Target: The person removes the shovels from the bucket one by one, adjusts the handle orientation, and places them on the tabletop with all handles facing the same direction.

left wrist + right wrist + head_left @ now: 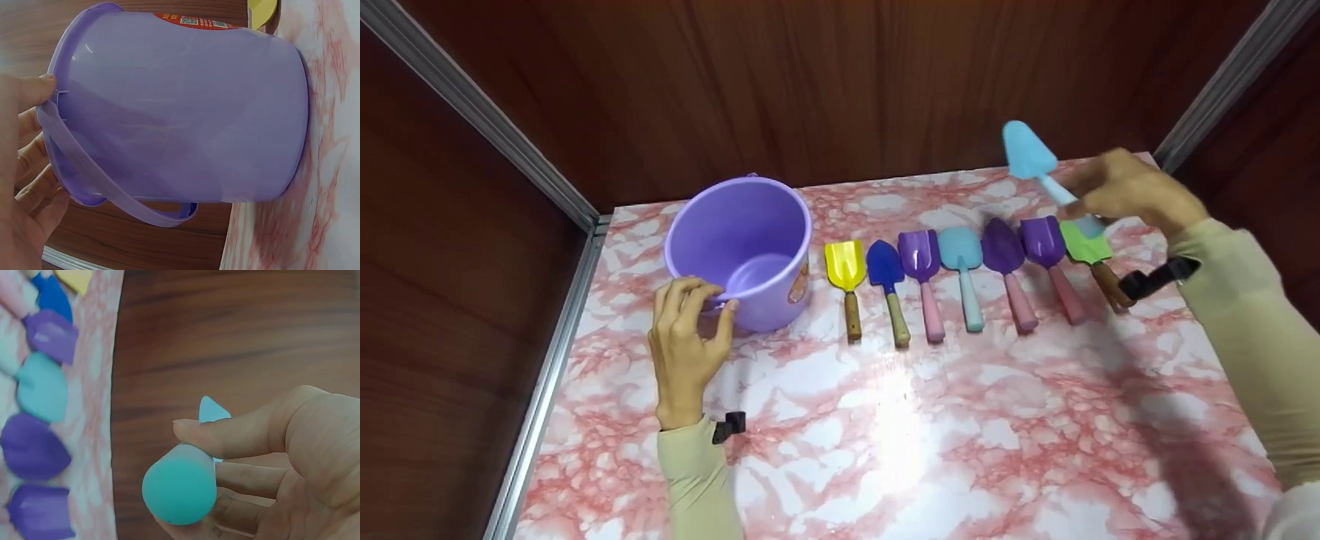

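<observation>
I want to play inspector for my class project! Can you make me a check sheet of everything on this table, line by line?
Surface: marble-pattern table, pink and white, glare in the middle.
Job's things: light blue toy shovel lifted above the row; lilac bucket upright, nothing visible inside.
Clutter: seven toy shovels lying in a row: yellow, blue, purple, teal, dark purple, purple, green.
Hands: right hand grips the light blue shovel's handle; left hand touches the bucket's rim.
Cables: nothing seen; black wrist straps only.
Surroundings: wood-panel walls, metal corner posts.
</observation>
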